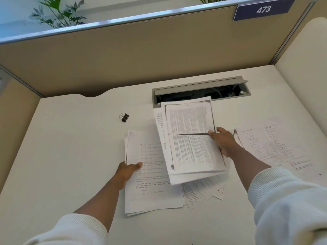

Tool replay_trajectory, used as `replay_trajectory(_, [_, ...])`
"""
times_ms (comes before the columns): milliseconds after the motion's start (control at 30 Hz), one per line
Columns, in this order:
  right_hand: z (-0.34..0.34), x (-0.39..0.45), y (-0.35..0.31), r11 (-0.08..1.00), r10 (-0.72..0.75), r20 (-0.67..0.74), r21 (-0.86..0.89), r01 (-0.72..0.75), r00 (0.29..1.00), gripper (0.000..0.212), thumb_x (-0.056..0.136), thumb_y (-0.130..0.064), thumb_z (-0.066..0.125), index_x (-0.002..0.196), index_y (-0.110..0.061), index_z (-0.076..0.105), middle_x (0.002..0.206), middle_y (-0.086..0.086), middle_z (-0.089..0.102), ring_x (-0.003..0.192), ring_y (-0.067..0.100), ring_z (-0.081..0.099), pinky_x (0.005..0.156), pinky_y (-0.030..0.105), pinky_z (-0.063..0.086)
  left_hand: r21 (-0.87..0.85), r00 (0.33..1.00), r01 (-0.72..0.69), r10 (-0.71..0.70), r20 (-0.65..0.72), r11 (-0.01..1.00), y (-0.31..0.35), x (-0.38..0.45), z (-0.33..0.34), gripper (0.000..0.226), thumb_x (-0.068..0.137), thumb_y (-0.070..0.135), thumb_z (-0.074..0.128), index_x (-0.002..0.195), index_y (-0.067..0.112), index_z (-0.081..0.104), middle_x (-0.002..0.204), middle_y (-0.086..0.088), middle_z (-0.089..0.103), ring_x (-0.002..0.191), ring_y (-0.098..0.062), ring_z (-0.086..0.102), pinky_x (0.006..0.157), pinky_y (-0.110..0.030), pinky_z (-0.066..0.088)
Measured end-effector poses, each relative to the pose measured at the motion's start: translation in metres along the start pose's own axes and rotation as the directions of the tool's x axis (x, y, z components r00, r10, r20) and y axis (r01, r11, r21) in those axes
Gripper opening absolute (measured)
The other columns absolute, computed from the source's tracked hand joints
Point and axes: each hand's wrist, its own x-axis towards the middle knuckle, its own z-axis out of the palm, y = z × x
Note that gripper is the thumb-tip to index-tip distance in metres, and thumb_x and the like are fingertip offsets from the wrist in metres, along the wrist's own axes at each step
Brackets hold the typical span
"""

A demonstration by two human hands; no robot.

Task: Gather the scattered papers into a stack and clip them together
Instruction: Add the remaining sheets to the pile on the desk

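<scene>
Near the middle of the white desk (70,147), the left hand (126,171) pinched the left edge of a thick stack of printed white sheets (148,183), while the right hand (223,143) gripped a smaller sheaf of printed pages (191,138), tilted over it. Squaring both bundles' edges before merging seemed wise. More loose pages (276,147) lay toward the right edge; a small black binder clip (124,117) waited toward the back left.
</scene>
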Motion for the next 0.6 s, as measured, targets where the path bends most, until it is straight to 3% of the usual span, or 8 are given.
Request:
replay_trajectory(67, [0.008, -0.005, 0.003, 0.997, 0.034, 0.085, -0.068, -0.028, 0.996, 0.062, 0.091, -0.025, 0.065, 0.145, -0.008, 0.038, 0.142, 0.012, 0.049, 0.123, 0.030, 0.053, 0.105, 0.040, 0.043, -0.003, 1.000, 0.016, -0.016, 0.009, 1.000, 0.000, 0.001, 0.000, 0.039, 0.082, 0.027, 0.079, 0.115, 0.008, 0.067, 0.103, -0.010, 0.075, 0.093, -0.029, 0.072, 0.085, -0.044, 0.058])
replay_trajectory(167, [0.025, -0.013, 0.009, 0.974, 0.099, 0.170, -0.220, -0.060, 0.980, 0.059, 0.094, -0.024, 0.061, 0.145, -0.005, 0.038, 0.134, 0.009, 0.049, 0.118, 0.029, 0.052, 0.095, 0.038, 0.044, -0.020, 1.000, 0.026, -0.025, 0.017, 0.999, 0.001, 0.002, 0.000, 0.040, 0.084, 0.033, 0.076, 0.114, 0.009, 0.068, 0.102, -0.009, 0.076, 0.093, -0.029, 0.073, 0.088, -0.047, 0.057])
replay_trajectory(267, [0.040, -0.020, 0.015, 0.931, 0.148, 0.215, -0.359, -0.063, 0.965, 0.056, 0.094, -0.027, 0.059, 0.142, -0.006, 0.041, 0.144, 0.010, 0.047, 0.118, 0.030, 0.051, 0.084, 0.038, 0.045, -0.048, 1.000, 0.019, -0.018, 0.015, 0.999, 0.003, 0.002, 0.001, 0.042, 0.086, 0.037, 0.073, 0.118, 0.010, 0.067, 0.106, -0.008, 0.075, 0.097, -0.029, 0.071, 0.093, -0.048, 0.055])
replay_trajectory(400, [0.059, -0.022, 0.027, 0.915, 0.200, 0.213, -0.389, -0.105, 0.956, 0.052, 0.096, -0.016, 0.055, 0.143, -0.003, 0.038, 0.139, 0.012, 0.047, 0.115, 0.028, 0.050, 0.083, 0.036, 0.042, -0.072, 1.000, 0.019, -0.018, 0.021, 0.997, 0.006, -0.002, 0.002, 0.038, 0.091, 0.039, 0.067, 0.118, 0.013, 0.066, 0.109, -0.008, 0.073, 0.098, -0.027, 0.070, 0.091, -0.042, 0.055])
replay_trajectory(500, [0.069, -0.031, 0.029, 0.928, 0.230, 0.239, -0.347, -0.138, 0.943, 0.021, 0.096, -0.006, 0.051, 0.117, -0.008, 0.049, 0.117, 0.006, 0.055, 0.094, 0.022, 0.056, 0.076, 0.034, 0.047, -0.088, 1.000, 0.006, -0.004, 0.028, 0.996, 0.007, -0.006, 0.003, 0.040, 0.091, 0.041, 0.065, 0.119, 0.014, 0.066, 0.111, -0.007, 0.073, 0.100, -0.025, 0.070, 0.093, -0.042, 0.054])
replay_trajectory(600, [0.077, -0.033, 0.031, 0.940, 0.244, 0.259, -0.298, -0.163, 0.935, 0.022, 0.093, 0.000, 0.051, 0.113, -0.010, 0.051, 0.111, 0.009, 0.060, 0.095, 0.022, 0.060, 0.082, 0.036, 0.053, -0.087, 0.999, -0.003, 0.006, 0.034, 0.996, 0.009, -0.008, 0.004, 0.039, 0.092, 0.040, 0.064, 0.121, 0.015, 0.066, 0.112, -0.007, 0.073, 0.100, -0.025, 0.070, 0.091, -0.040, 0.054])
